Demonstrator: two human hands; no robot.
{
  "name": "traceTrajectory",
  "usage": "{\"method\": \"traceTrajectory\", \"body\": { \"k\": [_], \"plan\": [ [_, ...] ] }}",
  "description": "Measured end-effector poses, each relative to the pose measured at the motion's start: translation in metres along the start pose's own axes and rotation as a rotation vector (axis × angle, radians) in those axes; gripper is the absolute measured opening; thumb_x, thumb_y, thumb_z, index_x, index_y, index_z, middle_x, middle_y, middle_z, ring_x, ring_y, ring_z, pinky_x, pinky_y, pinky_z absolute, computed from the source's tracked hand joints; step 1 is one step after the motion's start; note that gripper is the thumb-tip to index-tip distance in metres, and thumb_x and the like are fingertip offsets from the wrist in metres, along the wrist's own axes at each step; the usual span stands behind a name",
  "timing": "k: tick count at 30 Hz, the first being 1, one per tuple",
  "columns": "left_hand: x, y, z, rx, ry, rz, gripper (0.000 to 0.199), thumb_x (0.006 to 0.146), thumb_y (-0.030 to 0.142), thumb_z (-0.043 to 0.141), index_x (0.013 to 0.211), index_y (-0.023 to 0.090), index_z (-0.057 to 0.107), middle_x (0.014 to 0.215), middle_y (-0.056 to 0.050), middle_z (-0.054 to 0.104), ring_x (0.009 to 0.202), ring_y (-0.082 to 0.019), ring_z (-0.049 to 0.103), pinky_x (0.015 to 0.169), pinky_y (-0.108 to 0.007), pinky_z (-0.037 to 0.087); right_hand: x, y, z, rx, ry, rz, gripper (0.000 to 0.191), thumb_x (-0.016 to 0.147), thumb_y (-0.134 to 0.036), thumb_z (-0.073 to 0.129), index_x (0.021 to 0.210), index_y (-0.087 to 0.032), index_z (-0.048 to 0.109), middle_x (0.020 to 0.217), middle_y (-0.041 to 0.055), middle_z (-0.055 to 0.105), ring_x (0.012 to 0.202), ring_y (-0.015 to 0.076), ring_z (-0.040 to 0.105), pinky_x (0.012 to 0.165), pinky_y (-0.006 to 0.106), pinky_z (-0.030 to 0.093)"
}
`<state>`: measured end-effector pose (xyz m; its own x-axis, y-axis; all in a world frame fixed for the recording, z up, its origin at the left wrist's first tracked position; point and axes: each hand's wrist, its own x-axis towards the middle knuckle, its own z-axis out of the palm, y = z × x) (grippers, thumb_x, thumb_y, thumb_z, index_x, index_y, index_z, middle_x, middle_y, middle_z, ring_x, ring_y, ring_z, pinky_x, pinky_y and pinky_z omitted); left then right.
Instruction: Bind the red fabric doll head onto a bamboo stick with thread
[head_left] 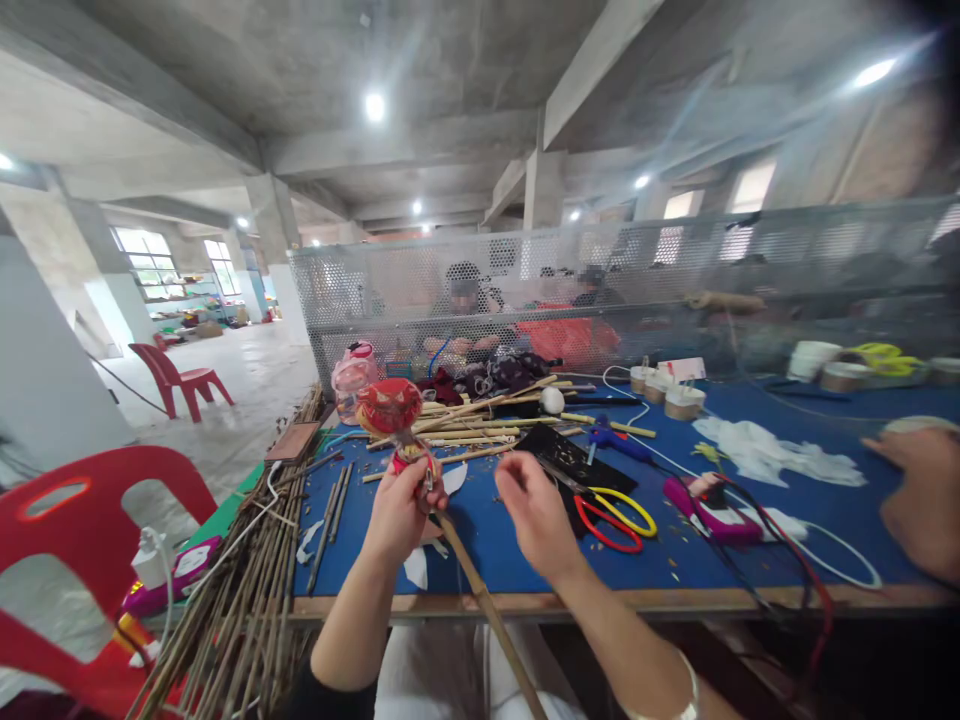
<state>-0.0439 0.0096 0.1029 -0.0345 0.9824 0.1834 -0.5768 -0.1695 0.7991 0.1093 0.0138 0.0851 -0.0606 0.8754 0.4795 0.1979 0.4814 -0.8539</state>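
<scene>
A long bamboo stick (486,602) slants from my lap up to a red and gold ornament (390,405) at its top end. My left hand (397,512) is closed around the stick just under the ornament, where red material wraps it. To the right of the stick, my right hand (534,510) is raised above the blue table (480,540) with its fingers curled; whether anything small is between them is hidden. Scissors (615,518) with one red and one yellow handle lie right of my right hand, partly on a black cloth (570,455).
Bamboo sticks (472,425) pile up behind my hands. A blue glue gun (619,440), purple power strip (712,510) and white cloth (780,450) lie rightward. Another person's hand (926,490) is at far right. A stick bundle (240,600) and red chair (97,530) stand left.
</scene>
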Motion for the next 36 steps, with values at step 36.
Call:
{"method": "traceTrajectory", "body": {
  "k": [36],
  "plan": [
    [0.037, -0.001, 0.015, 0.694, -0.048, 0.049, 0.031, 0.074, 0.045, 0.062, 0.070, 0.018, 0.047, 0.052, 0.008, 0.042, 0.043, -0.005, 0.035, 0.042, -0.017, 0.030, 0.042, 0.007, -0.032, 0.389, -0.229, 0.178, 0.046, 0.076, -0.053, 0.061, 0.053, -0.018, 0.041, 0.044, -0.0086, 0.028, 0.041, 0.0052, 0.020, 0.041, 0.024, 0.015]
  ]
}}
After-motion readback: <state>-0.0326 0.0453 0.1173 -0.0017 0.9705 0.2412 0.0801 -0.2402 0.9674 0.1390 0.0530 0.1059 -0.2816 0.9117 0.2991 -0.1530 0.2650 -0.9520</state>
